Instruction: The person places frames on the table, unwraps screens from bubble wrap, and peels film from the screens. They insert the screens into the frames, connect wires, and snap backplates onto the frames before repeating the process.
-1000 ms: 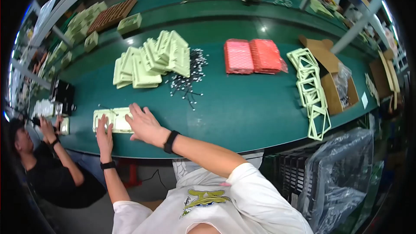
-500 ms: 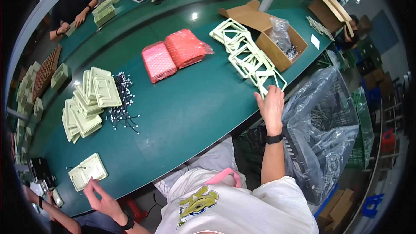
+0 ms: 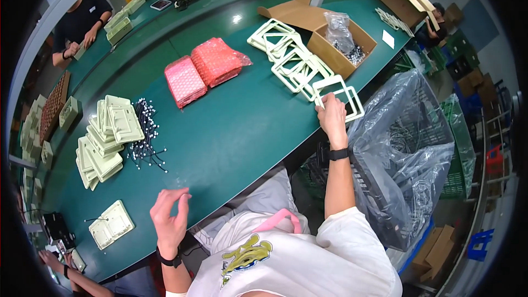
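My right hand (image 3: 333, 116) grips the near edge of a pale green plastic frame (image 3: 353, 102) at the table's right front edge. That frame lies at the end of a row of overlapping frames (image 3: 300, 69). My left hand (image 3: 169, 215) hovers over the front edge with thumb and fingers apart, holding nothing. Left of it, a pale green plastic housing (image 3: 111, 225) lies with its hollow side up, a short black cable at its corner. Farther back are stacked housings (image 3: 104, 146) beside a heap of black cables (image 3: 144, 135) with white ends.
Pink bubble-wrap bags (image 3: 212, 65) lie mid-table. An opened cardboard box (image 3: 335, 58) holds a clear bag and small parts at the back right. A plastic-lined crate (image 3: 396, 154) stands right of the table. Co-workers sit across the table (image 3: 82, 27) and at lower left (image 3: 77, 275).
My left hand has moved right, away from the housing. My right hand has closed on the end frame, which is turned and shifted from the others. The view has shifted slightly.
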Demonstrator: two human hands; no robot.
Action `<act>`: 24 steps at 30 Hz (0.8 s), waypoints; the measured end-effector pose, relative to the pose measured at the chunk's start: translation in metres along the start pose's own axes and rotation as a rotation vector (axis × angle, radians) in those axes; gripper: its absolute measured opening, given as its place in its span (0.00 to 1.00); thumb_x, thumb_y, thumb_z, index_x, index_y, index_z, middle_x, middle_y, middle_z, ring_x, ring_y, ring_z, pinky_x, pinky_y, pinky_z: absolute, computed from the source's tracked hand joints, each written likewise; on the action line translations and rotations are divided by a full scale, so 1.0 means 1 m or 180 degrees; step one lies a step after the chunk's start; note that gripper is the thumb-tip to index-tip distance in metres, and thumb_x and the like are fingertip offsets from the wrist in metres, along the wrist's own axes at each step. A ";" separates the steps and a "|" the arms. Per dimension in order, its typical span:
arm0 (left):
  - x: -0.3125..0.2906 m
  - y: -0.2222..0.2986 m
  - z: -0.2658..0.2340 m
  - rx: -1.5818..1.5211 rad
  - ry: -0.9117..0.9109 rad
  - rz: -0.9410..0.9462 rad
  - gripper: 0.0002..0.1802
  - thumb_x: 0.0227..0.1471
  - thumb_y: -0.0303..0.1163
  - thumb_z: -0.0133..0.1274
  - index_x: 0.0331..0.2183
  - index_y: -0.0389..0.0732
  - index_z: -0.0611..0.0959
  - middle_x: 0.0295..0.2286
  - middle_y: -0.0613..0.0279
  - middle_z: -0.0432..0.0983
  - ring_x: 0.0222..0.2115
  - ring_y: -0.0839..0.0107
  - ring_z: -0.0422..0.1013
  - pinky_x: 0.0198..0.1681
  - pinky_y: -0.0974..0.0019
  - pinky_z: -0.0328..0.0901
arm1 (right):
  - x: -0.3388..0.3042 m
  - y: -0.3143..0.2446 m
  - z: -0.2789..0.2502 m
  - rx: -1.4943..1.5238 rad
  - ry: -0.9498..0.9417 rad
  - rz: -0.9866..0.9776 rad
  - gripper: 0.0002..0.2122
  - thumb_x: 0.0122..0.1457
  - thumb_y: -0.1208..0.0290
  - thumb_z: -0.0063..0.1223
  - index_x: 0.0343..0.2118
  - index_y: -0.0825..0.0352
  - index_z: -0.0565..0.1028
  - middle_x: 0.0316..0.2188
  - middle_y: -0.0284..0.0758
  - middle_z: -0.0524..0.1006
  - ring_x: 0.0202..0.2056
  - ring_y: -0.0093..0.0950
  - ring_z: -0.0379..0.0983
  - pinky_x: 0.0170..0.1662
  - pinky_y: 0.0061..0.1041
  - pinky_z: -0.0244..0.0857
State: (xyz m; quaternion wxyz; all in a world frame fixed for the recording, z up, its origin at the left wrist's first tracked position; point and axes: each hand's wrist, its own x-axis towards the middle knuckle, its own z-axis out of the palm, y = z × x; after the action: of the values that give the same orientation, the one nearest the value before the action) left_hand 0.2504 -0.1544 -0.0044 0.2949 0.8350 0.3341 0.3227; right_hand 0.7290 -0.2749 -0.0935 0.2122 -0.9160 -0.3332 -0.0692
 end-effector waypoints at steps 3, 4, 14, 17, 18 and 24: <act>0.001 0.004 0.010 -0.0199 -0.0188 -0.0027 0.05 0.59 0.17 0.59 0.38 0.31 0.87 0.31 0.54 0.84 0.31 0.66 0.80 0.37 0.66 0.72 | -0.005 -0.009 -0.008 0.0042 0.0250 0.0169 0.14 0.58 0.75 0.67 0.43 0.70 0.73 0.37 0.51 0.81 0.43 0.55 0.76 0.46 0.51 0.69; 0.001 0.005 0.012 -0.0285 -0.0323 -0.0061 0.06 0.58 0.17 0.60 0.38 0.32 0.88 0.31 0.54 0.85 0.31 0.65 0.80 0.37 0.66 0.72 | -0.008 -0.015 -0.013 0.0039 0.0243 0.0151 0.14 0.58 0.75 0.67 0.43 0.70 0.73 0.37 0.51 0.81 0.43 0.55 0.76 0.46 0.51 0.69; 0.034 0.033 0.036 0.0030 -0.0131 0.1255 0.25 0.50 0.18 0.66 0.51 0.40 0.85 0.54 0.50 0.78 0.43 0.53 0.81 0.44 0.59 0.77 | -0.112 -0.158 -0.075 0.4354 -0.3010 -0.0168 0.12 0.68 0.78 0.61 0.50 0.69 0.72 0.38 0.30 0.80 0.38 0.20 0.79 0.43 0.22 0.74; 0.025 0.020 0.023 0.0334 -0.0052 0.1520 0.25 0.48 0.18 0.66 0.50 0.39 0.86 0.50 0.51 0.81 0.40 0.56 0.81 0.43 0.59 0.77 | -0.133 -0.187 -0.068 0.4890 -0.3757 -0.0150 0.11 0.70 0.75 0.60 0.50 0.71 0.73 0.39 0.34 0.82 0.41 0.22 0.80 0.46 0.24 0.75; 0.022 0.019 0.019 0.0402 -0.0107 0.1562 0.25 0.47 0.17 0.67 0.49 0.39 0.86 0.48 0.51 0.82 0.39 0.57 0.82 0.42 0.59 0.77 | -0.132 -0.195 -0.065 0.4908 -0.3825 -0.0219 0.11 0.70 0.75 0.60 0.50 0.71 0.73 0.39 0.34 0.82 0.41 0.22 0.80 0.46 0.24 0.75; 0.006 0.012 -0.026 0.0460 -0.0047 0.1532 0.20 0.46 0.16 0.66 0.45 0.35 0.86 0.40 0.53 0.84 0.33 0.58 0.81 0.38 0.58 0.77 | -0.109 -0.230 -0.054 0.4302 -0.2636 -0.0744 0.12 0.76 0.70 0.50 0.51 0.74 0.76 0.46 0.43 0.85 0.44 0.27 0.82 0.51 0.27 0.75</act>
State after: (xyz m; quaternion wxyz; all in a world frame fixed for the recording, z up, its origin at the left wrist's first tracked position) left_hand 0.2389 -0.1499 0.0225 0.1516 0.9118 0.1458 0.3528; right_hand 0.4990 -0.2036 0.0048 0.5716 -0.4997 -0.4486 0.4715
